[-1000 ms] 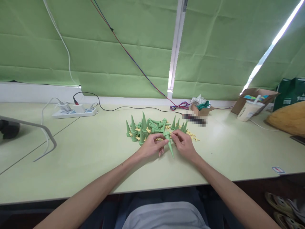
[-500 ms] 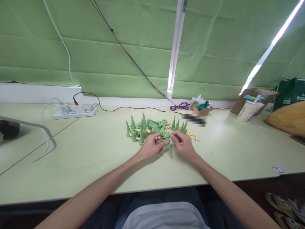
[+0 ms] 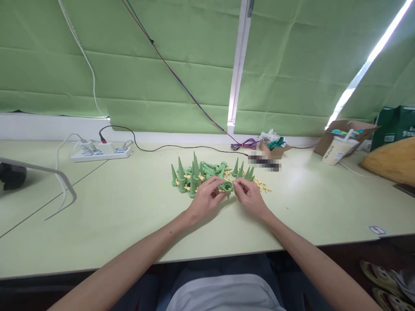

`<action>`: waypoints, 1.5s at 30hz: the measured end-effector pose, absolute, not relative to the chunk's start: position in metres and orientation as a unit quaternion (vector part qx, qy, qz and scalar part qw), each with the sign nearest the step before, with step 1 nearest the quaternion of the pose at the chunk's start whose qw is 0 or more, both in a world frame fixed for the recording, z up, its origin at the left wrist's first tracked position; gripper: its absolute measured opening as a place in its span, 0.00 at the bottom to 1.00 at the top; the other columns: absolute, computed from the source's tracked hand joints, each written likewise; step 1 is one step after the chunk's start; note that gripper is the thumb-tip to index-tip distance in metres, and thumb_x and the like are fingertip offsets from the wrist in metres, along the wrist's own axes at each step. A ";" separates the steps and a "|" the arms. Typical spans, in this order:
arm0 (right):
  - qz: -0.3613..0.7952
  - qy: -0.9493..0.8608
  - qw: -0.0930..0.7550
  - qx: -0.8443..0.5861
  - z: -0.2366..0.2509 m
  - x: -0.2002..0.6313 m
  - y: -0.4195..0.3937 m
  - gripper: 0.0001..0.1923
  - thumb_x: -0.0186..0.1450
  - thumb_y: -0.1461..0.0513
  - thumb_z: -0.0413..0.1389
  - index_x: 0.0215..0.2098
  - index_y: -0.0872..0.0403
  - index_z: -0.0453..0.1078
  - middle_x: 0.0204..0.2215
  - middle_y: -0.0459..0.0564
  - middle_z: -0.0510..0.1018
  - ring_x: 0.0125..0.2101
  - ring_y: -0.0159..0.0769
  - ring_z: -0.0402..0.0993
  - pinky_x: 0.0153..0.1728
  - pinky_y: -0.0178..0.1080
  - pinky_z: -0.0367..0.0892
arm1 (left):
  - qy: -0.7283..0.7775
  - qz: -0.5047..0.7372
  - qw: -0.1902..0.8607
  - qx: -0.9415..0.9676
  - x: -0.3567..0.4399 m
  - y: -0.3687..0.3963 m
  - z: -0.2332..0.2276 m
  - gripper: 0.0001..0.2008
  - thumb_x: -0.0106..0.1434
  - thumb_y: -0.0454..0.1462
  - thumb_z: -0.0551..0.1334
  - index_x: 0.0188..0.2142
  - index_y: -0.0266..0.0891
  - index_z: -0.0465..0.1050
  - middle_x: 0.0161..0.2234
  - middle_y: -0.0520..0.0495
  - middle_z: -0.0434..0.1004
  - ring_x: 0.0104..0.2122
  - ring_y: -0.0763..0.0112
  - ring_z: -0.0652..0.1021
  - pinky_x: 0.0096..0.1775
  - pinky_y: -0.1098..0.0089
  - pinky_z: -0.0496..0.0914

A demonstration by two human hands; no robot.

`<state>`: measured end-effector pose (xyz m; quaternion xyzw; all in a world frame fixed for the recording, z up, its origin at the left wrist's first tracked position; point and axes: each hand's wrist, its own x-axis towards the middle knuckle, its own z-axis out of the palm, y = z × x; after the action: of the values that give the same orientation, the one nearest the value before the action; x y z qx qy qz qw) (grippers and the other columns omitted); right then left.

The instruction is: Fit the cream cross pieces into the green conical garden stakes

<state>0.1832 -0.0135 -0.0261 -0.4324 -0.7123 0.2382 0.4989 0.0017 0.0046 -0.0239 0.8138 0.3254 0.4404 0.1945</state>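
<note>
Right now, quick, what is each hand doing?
Left hand: closed on the green cone, its open end facing up.
Right hand: fingertips pinched beside the cone's rim; whether they hold something cannot be told.

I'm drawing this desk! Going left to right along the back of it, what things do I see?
White power strip → pile of green cones → coiled coloured wires → small open box → paper cup → orange cushion.

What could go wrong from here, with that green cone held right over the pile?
1. The green cone is pinched only at its rim between the left hand and right hand; it might slip.
2. Upright cones stand close beyond the left hand; a nudge could topple them.
3. Small yellow pieces lie loose by the right hand and may scatter.
</note>
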 end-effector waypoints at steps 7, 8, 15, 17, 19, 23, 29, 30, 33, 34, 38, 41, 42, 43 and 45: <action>0.237 -0.697 0.519 -0.433 -0.028 0.181 -0.011 0.14 0.70 0.55 0.48 0.29 0.53 0.63 0.20 0.41 0.61 0.20 0.28 0.54 0.22 0.34 0.50 | 0.380 0.427 0.307 0.761 0.004 0.000 -0.019 0.11 0.63 0.40 0.60 0.44 0.41 0.67 0.41 0.48 0.72 0.22 0.79 0.71 0.24 0.74 0.67; 0.232 -0.693 0.525 -0.436 -0.029 0.181 -0.011 0.14 0.70 0.55 0.48 0.30 0.53 0.63 0.20 0.41 0.61 0.20 0.28 0.54 0.22 0.34 0.51 | 0.387 0.425 0.347 0.741 0.005 0.001 -0.018 0.12 0.62 0.42 0.61 0.44 0.41 0.65 0.40 0.48 0.72 0.20 0.79 0.71 0.22 0.74 0.67; 0.201 -0.702 0.529 -0.433 -0.028 0.182 -0.013 0.12 0.70 0.56 0.48 0.31 0.53 0.65 0.21 0.42 0.64 0.20 0.29 0.56 0.23 0.34 0.53 | 0.354 0.352 0.640 0.584 0.005 0.007 -0.012 0.24 0.64 0.54 0.55 0.28 0.34 0.67 0.25 0.46 0.71 0.17 0.73 0.73 0.18 0.72 0.68; 0.193 -0.721 0.513 -0.424 -0.027 0.181 -0.014 0.12 0.70 0.57 0.48 0.31 0.53 0.66 0.21 0.43 0.65 0.20 0.29 0.57 0.23 0.34 0.53 | 0.336 0.329 0.696 0.542 0.006 0.006 -0.010 0.24 0.63 0.54 0.56 0.30 0.33 0.68 0.27 0.44 0.72 0.18 0.74 0.74 0.18 0.72 0.68; 0.189 -0.735 0.501 -0.415 -0.026 0.181 -0.014 0.12 0.70 0.58 0.48 0.31 0.53 0.66 0.22 0.43 0.67 0.20 0.29 0.57 0.23 0.34 0.54 | 0.311 0.316 0.727 0.525 0.006 0.004 -0.009 0.23 0.63 0.53 0.58 0.32 0.33 0.70 0.29 0.44 0.72 0.19 0.74 0.75 0.17 0.74 0.67; 0.191 -0.745 0.495 -0.405 -0.025 0.180 -0.015 0.11 0.70 0.59 0.48 0.31 0.53 0.66 0.22 0.42 0.67 0.20 0.28 0.57 0.23 0.33 0.53 | 0.288 0.319 0.729 0.533 0.005 0.003 -0.009 0.22 0.63 0.51 0.59 0.35 0.32 0.71 0.30 0.43 0.72 0.20 0.74 0.75 0.18 0.74 0.68; 0.199 -0.742 0.492 -0.409 -0.025 0.180 -0.015 0.11 0.70 0.58 0.48 0.31 0.53 0.65 0.20 0.42 0.65 0.20 0.28 0.55 0.22 0.33 0.52 | 0.290 0.326 0.659 0.612 0.001 0.004 -0.010 0.22 0.63 0.52 0.58 0.39 0.32 0.71 0.22 0.48 0.70 0.19 0.73 0.73 0.20 0.74 0.67; 0.202 -0.741 0.491 -0.410 -0.025 0.180 -0.015 0.11 0.70 0.58 0.48 0.31 0.53 0.65 0.20 0.42 0.64 0.20 0.28 0.55 0.22 0.33 0.52 | 0.293 0.324 0.640 0.632 0.001 0.004 -0.010 0.22 0.63 0.52 0.58 0.38 0.33 0.71 0.20 0.49 0.69 0.19 0.72 0.73 0.20 0.73 0.67; 0.214 -0.736 0.490 -0.415 -0.025 0.180 -0.014 0.12 0.70 0.57 0.48 0.30 0.53 0.65 0.20 0.41 0.62 0.20 0.29 0.55 0.23 0.34 0.51 | 0.305 0.324 0.573 0.689 0.000 0.002 -0.009 0.20 0.64 0.52 0.56 0.33 0.36 0.68 0.19 0.51 0.69 0.17 0.72 0.72 0.20 0.72 0.65; 0.219 -0.734 0.489 -0.417 -0.025 0.180 -0.014 0.12 0.70 0.57 0.48 0.30 0.53 0.65 0.20 0.41 0.62 0.20 0.29 0.55 0.23 0.34 0.51 | 0.310 0.326 0.549 0.705 0.000 0.001 -0.008 0.20 0.65 0.52 0.56 0.31 0.37 0.66 0.18 0.52 0.68 0.16 0.72 0.72 0.20 0.72 0.65; 0.246 -0.723 0.488 -0.421 -0.025 0.179 -0.014 0.14 0.69 0.55 0.49 0.29 0.53 0.64 0.20 0.42 0.61 0.20 0.29 0.54 0.22 0.34 0.50 | 0.332 0.352 0.469 0.739 0.001 -0.004 -0.009 0.17 0.65 0.49 0.55 0.27 0.40 0.61 0.17 0.55 0.64 0.17 0.73 0.70 0.21 0.72 0.63; 0.282 -0.709 0.493 -0.418 -0.025 0.179 -0.014 0.15 0.69 0.52 0.49 0.29 0.52 0.62 0.20 0.41 0.60 0.20 0.29 0.54 0.22 0.34 0.50 | 0.343 0.375 0.396 0.765 0.003 -0.004 -0.011 0.17 0.66 0.46 0.56 0.24 0.40 0.56 0.18 0.55 0.59 0.19 0.73 0.68 0.23 0.72 0.61; 0.298 -0.703 0.495 -0.415 -0.024 0.178 -0.013 0.16 0.69 0.51 0.49 0.29 0.52 0.62 0.19 0.41 0.60 0.19 0.29 0.54 0.22 0.34 0.51 | 0.345 0.381 0.360 0.778 0.003 -0.004 -0.012 0.17 0.66 0.44 0.55 0.23 0.40 0.56 0.18 0.55 0.59 0.20 0.74 0.67 0.24 0.72 0.60; 0.315 -0.697 0.496 -0.412 -0.024 0.178 -0.013 0.16 0.68 0.51 0.49 0.29 0.52 0.61 0.18 0.41 0.60 0.19 0.29 0.54 0.21 0.34 0.51 | 0.346 0.386 0.321 0.793 0.004 -0.003 -0.013 0.17 0.66 0.43 0.55 0.22 0.40 0.55 0.19 0.54 0.59 0.20 0.74 0.65 0.25 0.72 0.59; 0.344 -0.686 0.496 -0.406 -0.024 0.178 -0.012 0.17 0.68 0.50 0.50 0.28 0.52 0.61 0.17 0.40 0.59 0.17 0.28 0.53 0.20 0.34 0.51 | 0.342 0.394 0.251 0.816 0.004 -0.001 -0.014 0.17 0.66 0.41 0.55 0.22 0.39 0.56 0.21 0.53 0.59 0.23 0.73 0.64 0.27 0.71 0.58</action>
<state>0.1781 -0.0116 -0.0236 -0.4055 -0.6861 0.3445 0.4961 0.0043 -0.0014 -0.0136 0.8156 0.3416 0.3941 0.2505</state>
